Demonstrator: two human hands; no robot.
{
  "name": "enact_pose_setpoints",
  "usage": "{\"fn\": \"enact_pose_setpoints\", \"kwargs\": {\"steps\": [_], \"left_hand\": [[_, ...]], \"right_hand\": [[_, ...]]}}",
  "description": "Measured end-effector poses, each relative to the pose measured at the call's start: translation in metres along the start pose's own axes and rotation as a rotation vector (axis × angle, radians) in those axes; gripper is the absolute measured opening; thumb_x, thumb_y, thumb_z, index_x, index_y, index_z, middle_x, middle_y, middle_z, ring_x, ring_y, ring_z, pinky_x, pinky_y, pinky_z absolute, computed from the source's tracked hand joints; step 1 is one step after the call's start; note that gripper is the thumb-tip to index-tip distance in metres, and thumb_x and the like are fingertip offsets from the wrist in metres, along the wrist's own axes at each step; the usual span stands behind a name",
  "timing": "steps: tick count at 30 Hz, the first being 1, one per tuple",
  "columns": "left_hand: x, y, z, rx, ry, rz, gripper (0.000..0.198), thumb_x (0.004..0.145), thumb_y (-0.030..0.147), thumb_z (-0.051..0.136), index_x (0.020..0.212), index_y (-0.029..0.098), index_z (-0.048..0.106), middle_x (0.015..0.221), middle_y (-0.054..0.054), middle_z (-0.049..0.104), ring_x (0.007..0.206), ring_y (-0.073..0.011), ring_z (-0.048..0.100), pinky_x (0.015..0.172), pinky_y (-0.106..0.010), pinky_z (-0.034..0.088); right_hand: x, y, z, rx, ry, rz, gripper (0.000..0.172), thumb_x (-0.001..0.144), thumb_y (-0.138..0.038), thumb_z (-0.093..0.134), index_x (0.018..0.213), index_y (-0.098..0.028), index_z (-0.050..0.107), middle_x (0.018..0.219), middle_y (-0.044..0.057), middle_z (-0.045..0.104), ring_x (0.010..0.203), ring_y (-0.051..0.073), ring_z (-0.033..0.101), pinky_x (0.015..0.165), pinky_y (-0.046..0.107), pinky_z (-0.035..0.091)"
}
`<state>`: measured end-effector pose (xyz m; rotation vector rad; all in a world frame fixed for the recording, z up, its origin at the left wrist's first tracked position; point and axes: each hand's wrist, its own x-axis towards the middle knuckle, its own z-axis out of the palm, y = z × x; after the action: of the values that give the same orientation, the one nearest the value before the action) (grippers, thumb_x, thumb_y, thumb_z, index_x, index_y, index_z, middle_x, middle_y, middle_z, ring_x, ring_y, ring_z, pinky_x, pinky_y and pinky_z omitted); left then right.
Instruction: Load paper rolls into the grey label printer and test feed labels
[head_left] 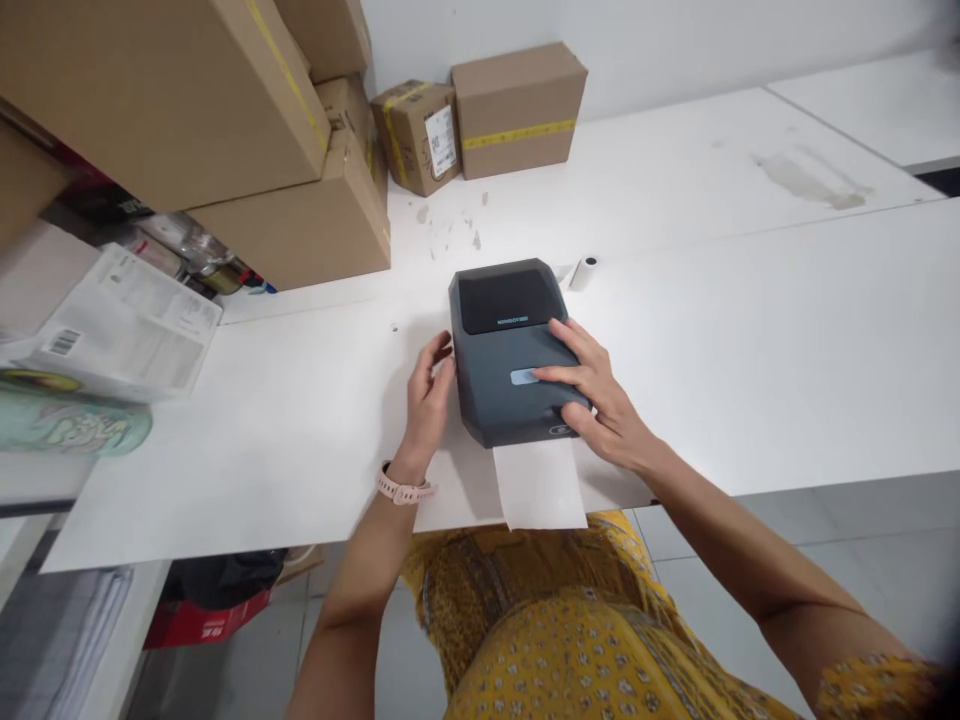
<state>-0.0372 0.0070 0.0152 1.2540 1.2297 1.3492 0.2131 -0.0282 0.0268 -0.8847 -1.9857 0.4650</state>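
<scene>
A dark grey label printer (487,350) with a black window on its lid sits on the white table. From its front, a strip of white label paper (540,490) hangs out toward the table edge. My right hand (604,400) rests on the printer's right side with fingers spread, one fingertip at the pale oblong button (523,377). Beside the printer's left wall is my left hand (429,400), its fingers loosely bent and apart, holding nothing. Whether it touches the wall I cannot tell. A small white paper roll (583,274) lies behind the printer's right back corner.
Large cardboard boxes (300,225) are stacked at the left back. Two smaller taped cartons (517,105) stand against the wall. On the left are a white printed box (142,320) and a green can-like item (75,425). The table's front edge (247,556) runs close to my body.
</scene>
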Motion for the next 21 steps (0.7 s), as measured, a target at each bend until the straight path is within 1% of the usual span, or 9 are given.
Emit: {"fn": "enact_pose_setpoints", "kwargs": {"steps": [1,3,6,8,11,13,16,19,21], "left_hand": [[-0.001,-0.003,0.001,-0.036,-0.051,-0.031,0.05,0.097,0.054,0.063,0.14,0.03,0.063,0.157,-0.007,0.061,0.145,-0.0275,0.057,0.12,-0.045,0.048],[-0.003,-0.007,0.004,-0.099,-0.118,-0.084,0.057,0.098,0.058,0.06,0.149,0.033,0.057,0.167,-0.003,0.05,0.157,-0.0277,0.044,0.13,-0.046,0.037],[-0.003,-0.005,0.003,-0.167,-0.174,-0.145,0.066,0.098,0.061,0.058,0.159,0.037,0.047,0.175,0.004,0.037,0.165,-0.0269,0.029,0.136,-0.046,0.025],[-0.001,-0.002,-0.002,-0.202,-0.259,-0.181,0.074,0.098,0.063,0.058,0.165,0.04,0.037,0.179,0.006,0.028,0.167,-0.0272,0.022,0.138,-0.047,0.021],[0.005,-0.001,-0.016,-0.21,-0.457,-0.201,0.092,0.091,0.064,0.07,0.169,0.043,0.025,0.181,0.008,0.015,0.169,-0.0297,0.012,0.138,-0.047,0.02],[0.009,-0.004,-0.024,-0.21,-0.547,-0.201,0.105,0.084,0.065,0.078,0.17,0.043,0.021,0.182,0.006,0.011,0.169,-0.0321,0.01,0.138,-0.048,0.021],[0.012,-0.008,-0.03,-0.216,-0.572,-0.226,0.114,0.079,0.069,0.081,0.17,0.039,0.02,0.182,0.001,0.012,0.169,-0.0363,0.011,0.137,-0.051,0.022],[0.011,-0.009,-0.031,-0.202,-0.574,-0.24,0.113,0.08,0.071,0.08,0.171,0.035,0.022,0.181,-0.003,0.015,0.168,-0.039,0.012,0.135,-0.055,0.025],[0.01,-0.007,-0.03,-0.192,-0.576,-0.223,0.112,0.081,0.071,0.079,0.171,0.034,0.022,0.181,-0.005,0.016,0.168,-0.0388,0.013,0.135,-0.054,0.025]], "right_hand": [[-0.006,0.001,0.004,0.036,0.054,0.025,0.045,0.109,-0.053,0.043,0.151,-0.039,0.054,0.179,-0.001,0.026,0.166,0.032,0.025,0.132,0.063,0.029],[-0.017,0.002,0.014,0.088,0.153,0.086,0.055,0.108,-0.057,0.043,0.16,-0.041,0.042,0.18,-0.001,0.022,0.166,0.032,0.025,0.132,0.062,0.031],[-0.027,-0.002,0.028,0.146,0.242,0.176,0.063,0.107,-0.064,0.04,0.166,-0.043,0.032,0.18,-0.002,0.022,0.166,0.031,0.026,0.132,0.06,0.033],[-0.029,-0.005,0.033,0.17,0.267,0.229,0.067,0.106,-0.066,0.04,0.167,-0.043,0.029,0.18,-0.002,0.025,0.165,0.031,0.027,0.133,0.058,0.032],[-0.03,-0.008,0.034,0.181,0.287,0.275,0.07,0.105,-0.067,0.042,0.169,-0.042,0.027,0.179,-0.002,0.027,0.165,0.031,0.029,0.134,0.057,0.033],[-0.03,-0.009,0.034,0.178,0.292,0.282,0.069,0.105,-0.066,0.041,0.169,-0.041,0.028,0.179,-0.002,0.027,0.165,0.031,0.029,0.134,0.057,0.032],[-0.03,-0.01,0.033,0.183,0.292,0.296,0.067,0.106,-0.063,0.041,0.168,-0.041,0.029,0.179,-0.002,0.027,0.165,0.031,0.028,0.135,0.058,0.03],[-0.032,-0.008,0.034,0.197,0.281,0.313,0.067,0.106,-0.063,0.042,0.168,-0.042,0.03,0.179,-0.002,0.027,0.166,0.031,0.026,0.134,0.058,0.031],[-0.034,-0.003,0.035,0.211,0.27,0.32,0.067,0.107,-0.065,0.036,0.168,-0.04,0.029,0.179,-0.001,0.027,0.166,0.031,0.026,0.132,0.059,0.035]]}}
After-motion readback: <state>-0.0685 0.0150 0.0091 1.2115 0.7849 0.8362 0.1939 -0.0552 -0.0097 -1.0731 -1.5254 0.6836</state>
